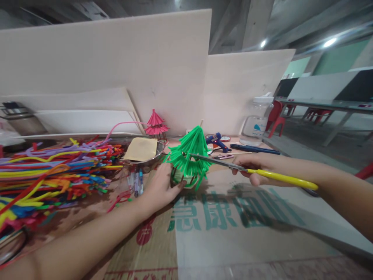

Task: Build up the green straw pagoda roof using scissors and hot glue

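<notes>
A green pavilion-shaped model (pixel 194 146) with a two-tiered roof of fuzzy stems stands upright at the centre, a thin stick poking from its peak. My left hand (pixel 163 184) is closed around its lower left side, near the brown posts and base. Scissors (pixel 276 177) with yellow handles are in my right hand (pixel 253 167), which grips them near the pivot. Their blades point left and lie across the front of the lower green roof tier. Whether the blade tips touch the stems I cannot tell.
Many coloured fuzzy stems (pixel 58 175) cover the left side. Behind stand a pink pavilion model (pixel 155 124), a bowl with a yellow pad (pixel 141 149), a blue glue gun (pixel 218 142) and a clear bottle (pixel 255 122). White boards (pixel 116 70) rise at the back.
</notes>
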A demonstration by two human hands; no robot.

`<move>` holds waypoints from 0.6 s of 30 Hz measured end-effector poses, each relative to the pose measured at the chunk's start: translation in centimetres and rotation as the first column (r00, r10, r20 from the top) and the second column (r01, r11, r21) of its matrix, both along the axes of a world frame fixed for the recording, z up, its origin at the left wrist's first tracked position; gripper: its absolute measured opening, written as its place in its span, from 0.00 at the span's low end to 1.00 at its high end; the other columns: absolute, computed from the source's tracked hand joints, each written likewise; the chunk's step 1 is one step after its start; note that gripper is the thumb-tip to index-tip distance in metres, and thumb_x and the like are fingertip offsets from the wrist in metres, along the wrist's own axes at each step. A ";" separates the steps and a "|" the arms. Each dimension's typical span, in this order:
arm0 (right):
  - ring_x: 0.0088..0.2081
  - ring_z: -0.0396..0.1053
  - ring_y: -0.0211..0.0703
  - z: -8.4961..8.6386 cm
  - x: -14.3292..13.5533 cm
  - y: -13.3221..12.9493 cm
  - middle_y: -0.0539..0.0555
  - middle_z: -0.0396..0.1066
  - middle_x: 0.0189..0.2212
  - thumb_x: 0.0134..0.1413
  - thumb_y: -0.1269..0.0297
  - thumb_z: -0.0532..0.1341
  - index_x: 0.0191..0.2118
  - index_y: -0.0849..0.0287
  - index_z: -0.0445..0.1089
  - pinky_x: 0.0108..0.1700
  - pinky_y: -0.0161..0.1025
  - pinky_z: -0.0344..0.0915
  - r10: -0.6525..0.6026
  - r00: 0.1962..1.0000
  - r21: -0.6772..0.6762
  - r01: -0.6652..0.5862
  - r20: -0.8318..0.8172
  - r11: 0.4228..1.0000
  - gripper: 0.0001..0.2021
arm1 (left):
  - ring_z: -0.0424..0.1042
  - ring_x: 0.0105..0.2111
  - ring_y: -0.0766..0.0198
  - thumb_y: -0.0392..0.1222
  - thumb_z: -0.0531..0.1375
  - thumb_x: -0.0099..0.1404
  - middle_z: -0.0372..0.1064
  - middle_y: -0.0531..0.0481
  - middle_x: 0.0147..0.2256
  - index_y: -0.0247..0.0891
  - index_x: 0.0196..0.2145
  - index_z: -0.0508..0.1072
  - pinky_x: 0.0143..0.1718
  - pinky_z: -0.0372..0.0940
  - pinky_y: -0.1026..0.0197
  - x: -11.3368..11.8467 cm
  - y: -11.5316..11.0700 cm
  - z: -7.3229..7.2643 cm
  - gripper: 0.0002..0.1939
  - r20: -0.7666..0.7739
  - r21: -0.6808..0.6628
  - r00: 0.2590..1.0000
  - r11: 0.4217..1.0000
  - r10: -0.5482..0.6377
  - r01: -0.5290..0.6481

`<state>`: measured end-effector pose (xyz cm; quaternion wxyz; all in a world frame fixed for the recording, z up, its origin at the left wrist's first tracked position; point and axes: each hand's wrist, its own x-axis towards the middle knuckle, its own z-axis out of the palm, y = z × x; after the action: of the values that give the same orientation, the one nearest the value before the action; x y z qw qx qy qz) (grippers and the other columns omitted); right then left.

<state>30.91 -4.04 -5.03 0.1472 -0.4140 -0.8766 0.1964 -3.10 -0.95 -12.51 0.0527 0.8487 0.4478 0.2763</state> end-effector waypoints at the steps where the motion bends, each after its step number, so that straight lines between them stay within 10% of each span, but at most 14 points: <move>1: 0.33 0.66 0.43 -0.1 0.1 0.1 0.53 0.69 0.36 0.54 0.35 0.57 0.43 0.54 0.73 0.33 0.37 0.62 0.009 1.000 -0.020 -0.010 -0.008 1.000 0.27 | 0.67 0.43 0.46 0.54 0.56 0.64 0.65 0.39 0.40 0.38 0.40 0.64 0.44 0.64 0.44 0.0 0.0 0.0 0.16 -0.003 0.004 1.000 1.000 -0.003 0.003; 18: 0.32 0.64 0.43 -0.5 -0.3 0.7 0.52 0.70 0.37 0.53 0.38 0.60 0.42 0.54 0.72 0.31 0.35 0.57 0.066 0.997 -0.087 -0.070 -0.046 0.994 0.24 | 0.66 0.37 0.52 0.52 0.57 0.65 0.63 0.45 0.35 0.40 0.35 0.61 0.37 0.63 0.51 -0.1 0.4 -0.6 0.13 0.004 0.127 0.999 0.991 -0.041 0.040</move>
<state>30.61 -3.37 -5.52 0.1406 -0.3859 -0.8772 0.2488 -3.22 -0.57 -13.08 0.0058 0.8583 0.4120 0.3058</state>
